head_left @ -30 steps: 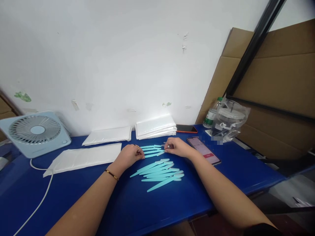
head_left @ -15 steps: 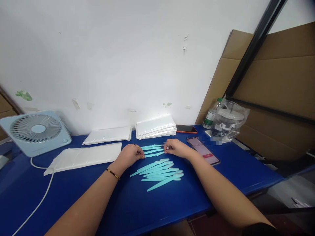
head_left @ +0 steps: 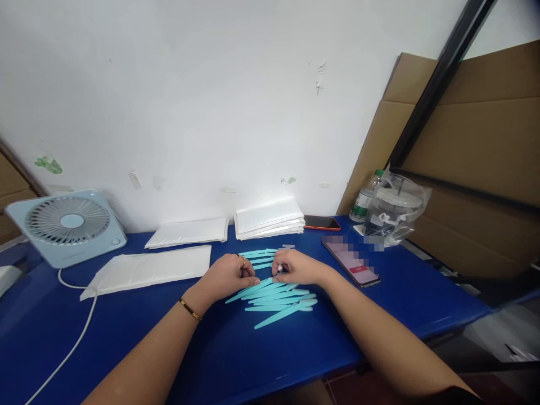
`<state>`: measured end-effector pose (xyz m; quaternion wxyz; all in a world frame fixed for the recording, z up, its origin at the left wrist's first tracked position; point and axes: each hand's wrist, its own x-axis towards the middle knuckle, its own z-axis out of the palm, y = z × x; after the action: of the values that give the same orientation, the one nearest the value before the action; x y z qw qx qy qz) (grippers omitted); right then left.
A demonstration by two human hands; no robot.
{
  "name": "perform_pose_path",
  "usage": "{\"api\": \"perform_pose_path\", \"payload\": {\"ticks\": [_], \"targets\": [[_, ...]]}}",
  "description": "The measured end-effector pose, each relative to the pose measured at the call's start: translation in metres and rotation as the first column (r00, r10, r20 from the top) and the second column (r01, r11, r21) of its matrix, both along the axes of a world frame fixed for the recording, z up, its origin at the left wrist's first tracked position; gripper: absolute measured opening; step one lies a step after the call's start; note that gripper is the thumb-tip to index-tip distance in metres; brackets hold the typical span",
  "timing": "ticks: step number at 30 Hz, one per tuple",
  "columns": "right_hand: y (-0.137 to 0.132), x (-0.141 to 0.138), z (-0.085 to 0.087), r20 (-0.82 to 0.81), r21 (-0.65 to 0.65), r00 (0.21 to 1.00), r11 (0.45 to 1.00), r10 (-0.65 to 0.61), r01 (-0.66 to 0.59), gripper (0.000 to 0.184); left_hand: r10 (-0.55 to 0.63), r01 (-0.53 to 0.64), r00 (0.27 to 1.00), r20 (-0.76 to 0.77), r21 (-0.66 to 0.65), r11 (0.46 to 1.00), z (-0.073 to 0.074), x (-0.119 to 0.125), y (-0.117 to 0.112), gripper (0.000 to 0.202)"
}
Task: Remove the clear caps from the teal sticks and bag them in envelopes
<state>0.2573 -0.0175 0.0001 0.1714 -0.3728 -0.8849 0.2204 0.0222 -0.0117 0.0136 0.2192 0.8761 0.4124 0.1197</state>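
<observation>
Several thin turquoise sticks (head_left: 278, 299) lie fanned on the blue table (head_left: 126, 332), and a smaller row of turquoise sticks (head_left: 259, 256) lies just behind them. My left hand (head_left: 230, 275) rests curled at the left ends of the near sticks, with a ring and a gold bracelet on that arm. My right hand (head_left: 295, 268) is curled opposite it, fingertips pinched at one stick between the two groups. The two hands nearly meet over the sticks.
White padded pouches lie flat (head_left: 147, 269), behind (head_left: 188, 232) and in a stack (head_left: 269, 218). A light blue fan (head_left: 67, 228) with a white cord stands at left. Two phones (head_left: 352, 261) (head_left: 321, 223), a bottle (head_left: 363, 201) and a bagged jar (head_left: 394, 209) sit at right before cardboard (head_left: 485, 146).
Both hands have moved toward me and closer together, from the far row of sticks to the top of the near pile.
</observation>
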Motion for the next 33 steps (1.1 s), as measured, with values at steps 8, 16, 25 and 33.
{"api": "perform_pose_path", "payload": {"ticks": [8,16,25,33], "targets": [[0.0,0.001,0.003,-0.054,-0.04,0.996,0.997,-0.067,0.065,0.016,-0.059,0.064,0.997,-0.056,0.086,0.994,-0.006,0.002,0.002,0.02],[0.012,0.036,0.003,-0.024,0.099,0.954,0.949,-0.299,0.3,0.009,0.121,-0.083,0.988,-0.096,0.329,0.941,-0.013,0.0,0.021,0.021],[0.0,0.026,0.004,0.035,-0.088,0.996,0.993,-0.08,0.083,0.013,-0.014,0.018,0.999,-0.035,0.105,0.994,-0.012,0.007,0.005,0.025],[0.007,0.033,0.003,0.05,-0.001,0.98,0.981,-0.193,0.193,0.01,0.058,-0.038,0.992,-0.108,0.18,0.983,-0.013,0.002,0.013,0.017]]}}
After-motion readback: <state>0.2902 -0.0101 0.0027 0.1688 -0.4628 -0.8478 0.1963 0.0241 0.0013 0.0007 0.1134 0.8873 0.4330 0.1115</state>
